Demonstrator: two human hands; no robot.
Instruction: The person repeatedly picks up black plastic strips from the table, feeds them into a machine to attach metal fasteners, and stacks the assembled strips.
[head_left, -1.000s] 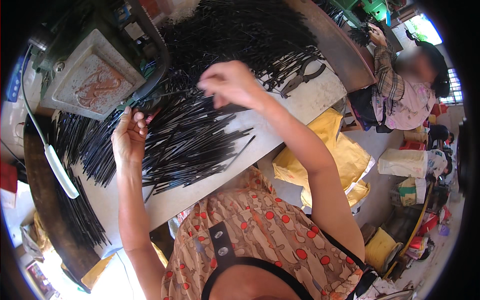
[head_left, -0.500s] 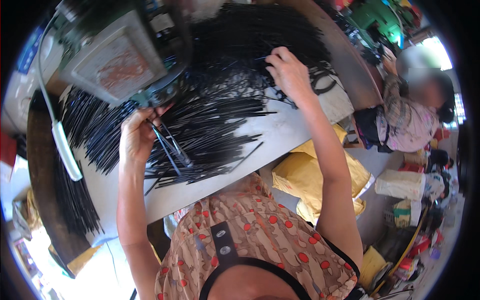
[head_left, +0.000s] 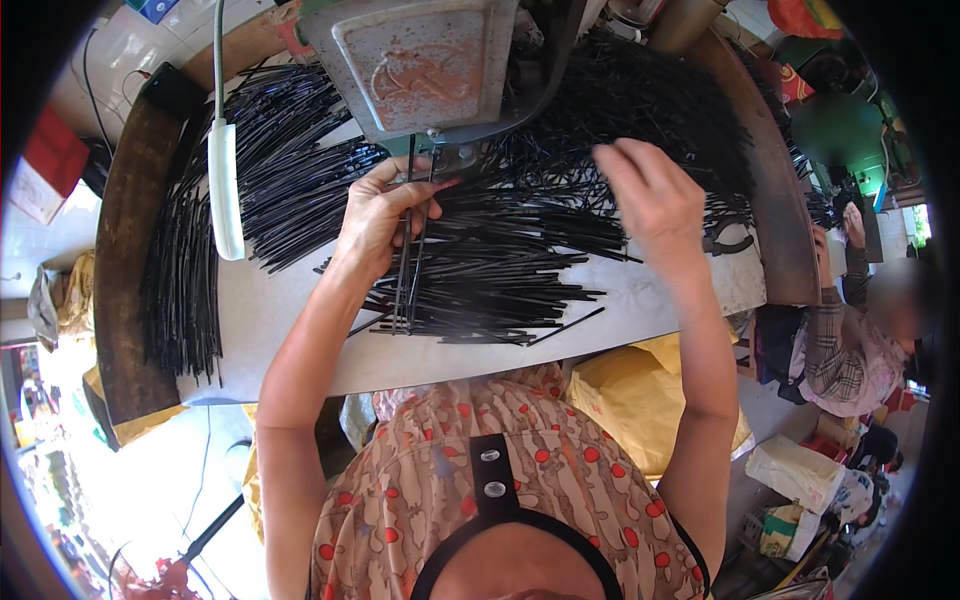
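Note:
My left hand is closed on a few thin black rods. They stand nearly lengthwise in its grip, with their far ends at the underside of a grey-green machine head. Above the right side of the table is my right hand, beside a large tangled heap of black rods. Its fingers bend downward and are blurred by motion, so anything in them stays hidden. Between my hands, a looser bundle of black rods lies on the pale tabletop.
More black rods cover the table's left side, near a white lamp. A brown raised rim borders the table. Dark-handled pliers lie at right. Beyond them, another person sits. A yellow sack stands below the edge.
The whole view has shifted, with the table and machine now farther right. My right hand has drawn back from the rod heap toward me. The rods in my left hand now stand straighter.

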